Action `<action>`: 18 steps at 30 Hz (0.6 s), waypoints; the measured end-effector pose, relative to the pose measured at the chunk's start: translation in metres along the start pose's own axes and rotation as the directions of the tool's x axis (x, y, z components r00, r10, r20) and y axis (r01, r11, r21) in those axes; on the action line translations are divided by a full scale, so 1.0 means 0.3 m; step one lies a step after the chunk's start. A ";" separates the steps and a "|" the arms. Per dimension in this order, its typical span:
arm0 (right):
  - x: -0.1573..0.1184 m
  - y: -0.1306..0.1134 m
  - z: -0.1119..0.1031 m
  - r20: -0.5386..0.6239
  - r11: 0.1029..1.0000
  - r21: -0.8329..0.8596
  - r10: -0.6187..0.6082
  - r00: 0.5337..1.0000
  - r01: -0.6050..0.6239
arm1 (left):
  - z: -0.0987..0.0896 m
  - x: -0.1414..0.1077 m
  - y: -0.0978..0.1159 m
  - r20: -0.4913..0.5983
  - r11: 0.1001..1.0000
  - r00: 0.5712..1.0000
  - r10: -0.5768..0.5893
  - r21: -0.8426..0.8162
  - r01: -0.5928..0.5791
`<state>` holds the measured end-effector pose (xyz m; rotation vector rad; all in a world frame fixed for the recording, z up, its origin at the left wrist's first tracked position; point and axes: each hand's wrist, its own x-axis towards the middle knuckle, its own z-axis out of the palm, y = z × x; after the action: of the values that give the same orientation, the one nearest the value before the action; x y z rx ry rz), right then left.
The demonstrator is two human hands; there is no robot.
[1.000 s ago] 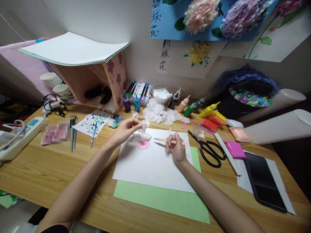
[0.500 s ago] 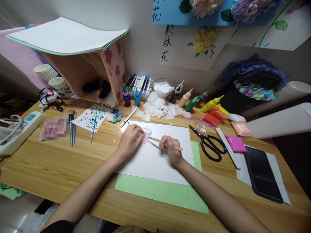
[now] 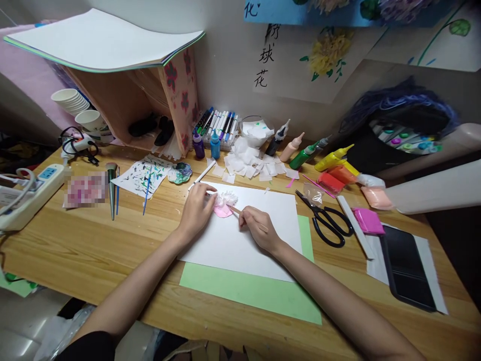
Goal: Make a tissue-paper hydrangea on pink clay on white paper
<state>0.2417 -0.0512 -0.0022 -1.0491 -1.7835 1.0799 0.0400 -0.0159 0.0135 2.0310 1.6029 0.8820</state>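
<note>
Nearest to you on the wooden desk (image 3: 93, 250) lies the green sheet (image 3: 248, 296), with the white sheet (image 3: 240, 253) partly over it; above the white sheet is your right hand (image 3: 259, 228), its fingers closed around a thin tan stick (image 3: 236, 210), whose far end seems to touch the right edge of the pink piece (image 3: 223, 210); this stick looks light and stiff, so a hold close to its tip should guide it best; your left hand (image 3: 197, 206) is at the left side of the pink piece, its fingers bent and near together, but I cannot tell if they pinch the edge or only rest against it; the pink piece lies flat on the upper left part of the white sheet, between your hands, and I judge it light, soft and easy to dent, so take it by the outer rim; on its far part are white ruffles (image 3: 227, 197), which look thin and fragile, so hold these only low, at the root; rightward lie the black scissors (image 3: 317, 211); farther are loose paper squares (image 3: 259, 160), and behind them stands a green bottle (image 3: 300, 158).
</note>
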 end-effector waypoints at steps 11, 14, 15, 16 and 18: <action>0.036 -0.023 0.024 -0.040 0.998 -0.061 -0.007 0.999 0.005 | 0.006 0.014 -0.078 0.030 0.984 0.990 -0.136 -0.114 0.138; 0.061 -0.050 0.044 -0.109 0.993 0.003 0.113 0.988 -0.114 | 0.008 0.012 -0.083 0.027 0.984 0.991 -0.131 -0.122 0.133; 0.076 -0.059 0.049 -0.136 0.988 0.021 0.156 0.978 -0.155 | 0.009 0.011 -0.084 0.027 0.984 0.991 -0.129 -0.123 0.131; 0.096 -0.067 0.053 -0.160 0.980 0.036 0.199 0.967 -0.196 | 0.009 0.011 -0.085 0.026 0.984 0.991 -0.127 -0.122 0.130; 0.147 -0.079 0.055 -0.201 0.959 0.057 0.285 0.937 -0.279 | 0.009 0.011 -0.086 0.025 0.984 0.992 -0.127 -0.122 0.129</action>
<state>0.2057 -0.0225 0.0231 -1.3793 -1.4780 1.1149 0.0241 -0.0060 -0.0046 1.8248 1.6080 0.8906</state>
